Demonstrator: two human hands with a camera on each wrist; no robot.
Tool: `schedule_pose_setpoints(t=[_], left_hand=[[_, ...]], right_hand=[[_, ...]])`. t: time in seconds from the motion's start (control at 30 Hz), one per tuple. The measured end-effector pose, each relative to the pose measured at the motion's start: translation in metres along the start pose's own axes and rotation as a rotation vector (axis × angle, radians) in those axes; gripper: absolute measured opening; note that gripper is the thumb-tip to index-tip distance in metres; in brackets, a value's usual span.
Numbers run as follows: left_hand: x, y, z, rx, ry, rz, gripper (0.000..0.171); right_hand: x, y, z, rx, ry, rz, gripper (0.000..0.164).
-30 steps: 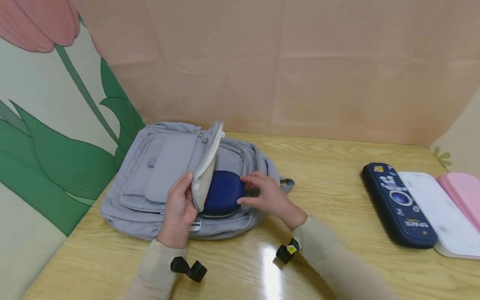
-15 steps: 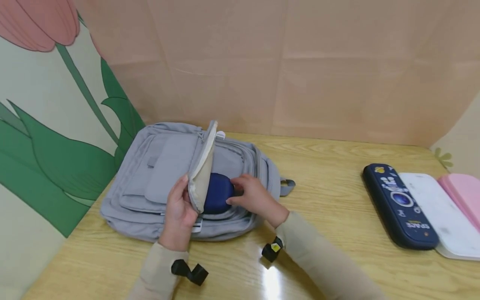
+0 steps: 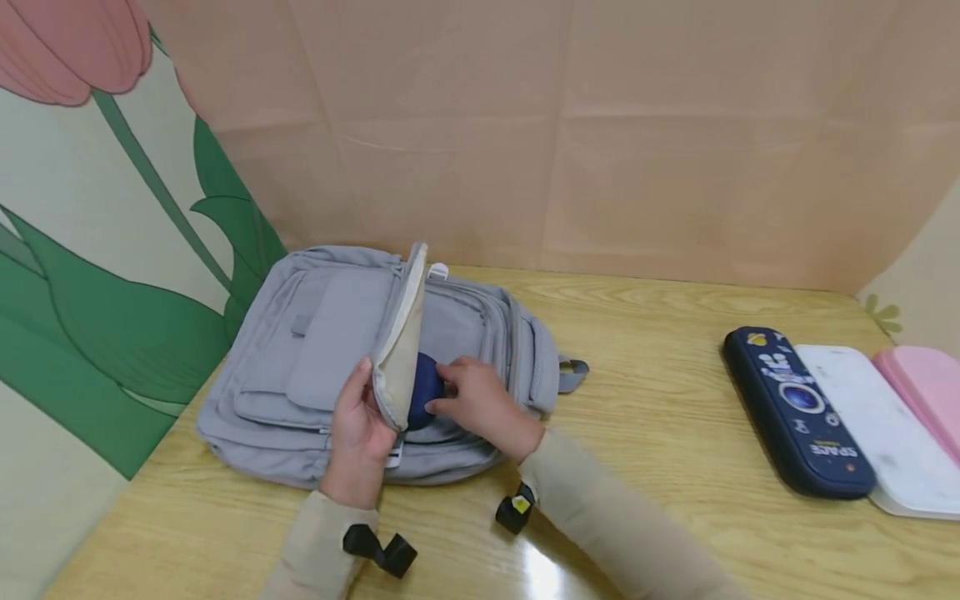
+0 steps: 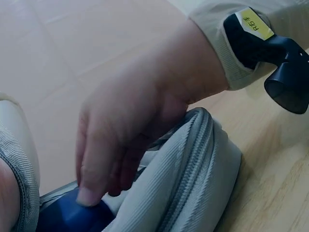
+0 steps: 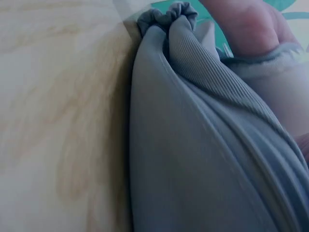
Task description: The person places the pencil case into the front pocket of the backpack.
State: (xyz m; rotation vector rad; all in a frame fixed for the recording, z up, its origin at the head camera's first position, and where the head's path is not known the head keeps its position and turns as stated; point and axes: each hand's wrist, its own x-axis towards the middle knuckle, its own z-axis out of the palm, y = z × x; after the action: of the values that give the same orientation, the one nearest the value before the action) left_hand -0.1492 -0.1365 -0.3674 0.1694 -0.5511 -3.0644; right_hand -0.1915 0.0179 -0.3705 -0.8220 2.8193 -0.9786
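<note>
A grey backpack (image 3: pixel 262 358) lies on the table with its front flap (image 3: pixel 401 358) raised, the pale lining showing. My left hand (image 3: pixel 360 421) grips the flap's zippered edge. My right hand (image 3: pixel 480 404) pinches the end of a smooth dark blue case (image 3: pixel 426 390) between thumb and fingers. Most of that case is hidden inside the pocket, behind the flap. From the left wrist view, the right hand (image 4: pixel 125 121) reaches down over the zippered rim (image 4: pixel 188 169) onto the blue case (image 4: pixel 72 212). The right wrist view is filled mostly by the bag's grey side (image 5: pixel 178 135).
On the right of the wooden table (image 3: pixel 637 350) lie a navy pencil case (image 3: pixel 798 408) with a space print, a white case (image 3: pixel 885 433) and a pink case (image 3: pixel 926 387), side by side. A pinkish sheet (image 3: pixel 562 142) hangs behind. A strap loop (image 3: pixel 573 373) sticks out from the bag.
My right hand has moved left, and the blue case has slid deeper behind the flap, so less of it shows. The left hand keeps hold of the flap, which leans slightly further left.
</note>
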Motion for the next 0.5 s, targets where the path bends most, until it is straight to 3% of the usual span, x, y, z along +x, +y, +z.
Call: schedule_pose_setpoints(t=[0.3,0.4,0.5], left_hand=[[0.009,-0.013,-0.001,-0.034,-0.044,-0.066,0.029],[0.008,-0.007,-0.005,-0.049,-0.067,-0.074,0.028],[0.006,0.005,-0.011,-0.066,-0.109,-0.075,0.029]], right_hand=[[-0.01,0.005,-0.001,0.023,0.098,0.061,0.053],[-0.016,0.004,-0.006,0.105,0.156,0.053,0.052],[-0.027,0.003,-0.017,0.203,0.271,0.008,0.047]])
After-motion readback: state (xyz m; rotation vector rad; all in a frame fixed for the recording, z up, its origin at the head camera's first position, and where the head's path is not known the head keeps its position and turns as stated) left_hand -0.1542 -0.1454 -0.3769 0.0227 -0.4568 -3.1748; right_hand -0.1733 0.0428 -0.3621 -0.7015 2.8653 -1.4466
